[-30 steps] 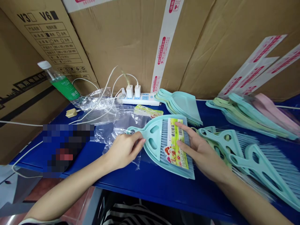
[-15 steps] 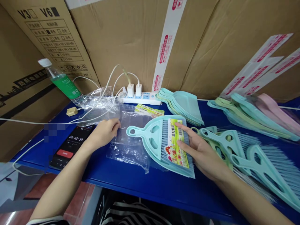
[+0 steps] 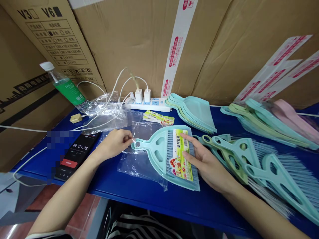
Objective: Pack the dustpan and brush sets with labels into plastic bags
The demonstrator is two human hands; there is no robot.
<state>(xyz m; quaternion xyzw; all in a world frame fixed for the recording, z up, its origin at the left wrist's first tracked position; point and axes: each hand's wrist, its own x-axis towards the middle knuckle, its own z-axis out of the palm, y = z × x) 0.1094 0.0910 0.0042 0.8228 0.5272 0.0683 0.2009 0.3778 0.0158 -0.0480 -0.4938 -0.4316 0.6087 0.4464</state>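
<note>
our left hand point(image 3: 114, 143) pinched narrow at the handle of a teal plastic dustpan point(image 3: 152, 147), grip hard to make out, our right hand point(image 3: 206, 166) spread wide on a yellow paper card point(image 3: 179, 162), crinkled clear plastic bag point(image 3: 134, 167) beneath

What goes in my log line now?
left hand: at mint dustpan handle | right hand: on its label | beneath: clear plastic bag

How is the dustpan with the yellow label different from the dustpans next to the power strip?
The labelled dustpan lies alone on clear plastic, while the stacked dustpans sit in a pile. The labelled dustpan has bristles and a yellow label; the stacked dustpans show neither. Both are pale plastic with handles.
</note>
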